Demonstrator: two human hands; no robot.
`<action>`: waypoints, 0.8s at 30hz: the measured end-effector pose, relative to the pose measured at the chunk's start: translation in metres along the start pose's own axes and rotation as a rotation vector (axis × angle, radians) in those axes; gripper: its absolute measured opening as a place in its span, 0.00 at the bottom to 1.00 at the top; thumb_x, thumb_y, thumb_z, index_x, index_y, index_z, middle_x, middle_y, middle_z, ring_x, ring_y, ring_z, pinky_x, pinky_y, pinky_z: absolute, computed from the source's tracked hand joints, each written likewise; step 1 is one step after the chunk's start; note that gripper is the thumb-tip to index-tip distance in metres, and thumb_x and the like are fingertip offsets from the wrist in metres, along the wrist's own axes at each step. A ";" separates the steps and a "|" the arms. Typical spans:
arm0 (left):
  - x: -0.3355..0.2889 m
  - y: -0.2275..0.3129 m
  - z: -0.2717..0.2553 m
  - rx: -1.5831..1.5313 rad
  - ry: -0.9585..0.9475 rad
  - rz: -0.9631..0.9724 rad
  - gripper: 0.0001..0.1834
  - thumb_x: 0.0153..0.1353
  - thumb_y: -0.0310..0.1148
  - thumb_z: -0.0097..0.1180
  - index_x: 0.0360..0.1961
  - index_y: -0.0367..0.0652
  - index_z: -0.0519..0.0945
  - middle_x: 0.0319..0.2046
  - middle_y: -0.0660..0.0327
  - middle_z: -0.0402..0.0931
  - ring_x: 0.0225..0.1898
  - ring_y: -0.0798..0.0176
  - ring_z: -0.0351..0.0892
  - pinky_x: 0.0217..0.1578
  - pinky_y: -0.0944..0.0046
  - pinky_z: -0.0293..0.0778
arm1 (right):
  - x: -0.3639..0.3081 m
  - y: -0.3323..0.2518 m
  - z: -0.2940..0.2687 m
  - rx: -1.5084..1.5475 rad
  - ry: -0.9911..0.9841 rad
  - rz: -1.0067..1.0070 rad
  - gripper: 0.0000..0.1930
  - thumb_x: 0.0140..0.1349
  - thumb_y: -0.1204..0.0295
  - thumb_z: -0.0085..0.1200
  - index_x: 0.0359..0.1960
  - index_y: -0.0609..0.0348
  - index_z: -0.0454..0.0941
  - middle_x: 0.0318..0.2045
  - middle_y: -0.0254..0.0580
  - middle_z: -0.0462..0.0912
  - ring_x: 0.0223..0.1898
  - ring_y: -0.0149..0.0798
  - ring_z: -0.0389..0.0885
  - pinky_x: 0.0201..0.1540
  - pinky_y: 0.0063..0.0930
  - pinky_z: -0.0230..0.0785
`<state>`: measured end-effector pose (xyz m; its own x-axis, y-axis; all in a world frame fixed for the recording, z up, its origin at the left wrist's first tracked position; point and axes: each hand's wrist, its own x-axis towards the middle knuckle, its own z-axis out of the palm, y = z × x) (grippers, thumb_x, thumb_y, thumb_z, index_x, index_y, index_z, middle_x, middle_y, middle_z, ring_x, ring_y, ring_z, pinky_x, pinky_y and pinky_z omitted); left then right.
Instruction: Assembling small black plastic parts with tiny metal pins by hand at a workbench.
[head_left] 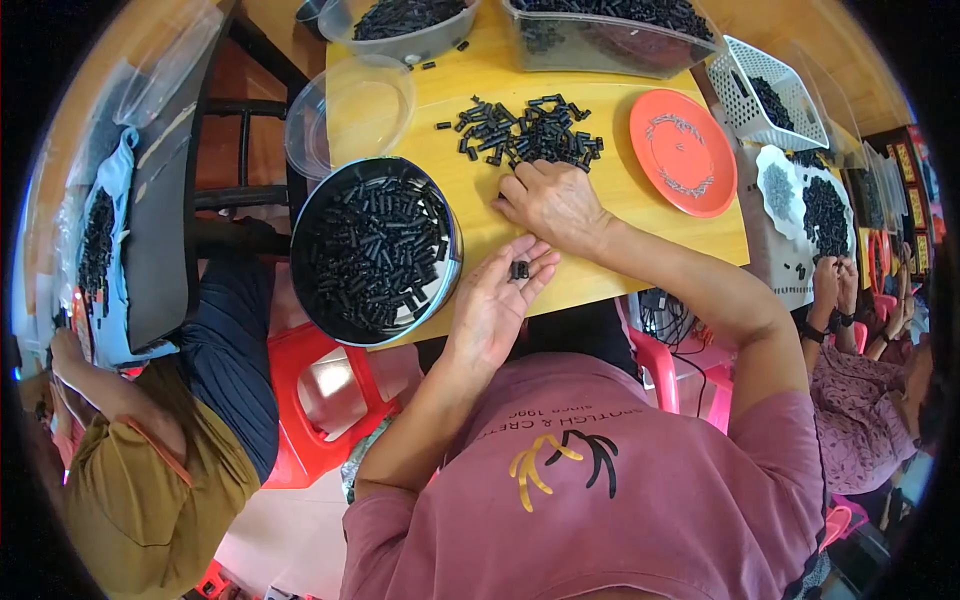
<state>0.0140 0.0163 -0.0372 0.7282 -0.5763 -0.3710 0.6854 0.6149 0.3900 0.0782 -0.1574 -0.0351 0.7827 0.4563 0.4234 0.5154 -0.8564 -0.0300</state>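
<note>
Palm up at the table's near edge, my left hand (502, 300) holds a small black cylindrical piece (519, 270) on its fingers. Beyond it, my right hand (553, 205) is back up, with its fingers curled at the near side of a loose pile of black cylindrical pieces (535, 130). Its fingertips are hidden, so I cannot see what they hold. Beside my left hand stands a round tin (455, 235) with many similar black pieces in it. To the right of the pile lies a red plate (650, 160) with small thin silvery parts arranged on it.
A clear round lid (350, 110) overhangs the yellow table's (710, 235) left side. Clear tubs (620, 55) of black pieces stand at the back. A white basket (745, 90) is at right. People sit on both sides; a red stool (290, 440) stands at left.
</note>
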 end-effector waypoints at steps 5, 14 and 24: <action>0.000 -0.001 0.002 -0.015 0.010 0.006 0.24 0.72 0.36 0.50 0.59 0.25 0.67 0.56 0.43 0.70 0.62 0.46 0.70 0.66 0.52 0.66 | -0.001 0.003 0.008 0.007 0.000 -0.019 0.13 0.57 0.62 0.62 0.27 0.55 0.73 0.22 0.38 0.73 0.25 0.41 0.79 0.25 0.34 0.73; -0.001 -0.001 0.003 0.040 0.030 0.020 0.23 0.72 0.34 0.50 0.58 0.24 0.67 0.57 0.42 0.70 0.62 0.44 0.71 0.66 0.51 0.67 | -0.002 -0.002 0.001 0.000 -0.031 0.014 0.12 0.58 0.63 0.60 0.29 0.56 0.71 0.24 0.40 0.73 0.25 0.41 0.80 0.23 0.35 0.73; 0.003 -0.003 0.004 0.043 0.016 0.029 0.22 0.71 0.33 0.50 0.57 0.23 0.68 0.57 0.42 0.70 0.61 0.44 0.72 0.66 0.50 0.67 | -0.002 0.009 0.011 0.057 -0.049 -0.080 0.10 0.58 0.66 0.59 0.29 0.56 0.70 0.24 0.39 0.72 0.25 0.41 0.80 0.25 0.34 0.73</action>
<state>0.0142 0.0105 -0.0367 0.7481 -0.5494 -0.3721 0.6634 0.6076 0.4366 0.0849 -0.1629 -0.0462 0.7536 0.5353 0.3814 0.5950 -0.8022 -0.0497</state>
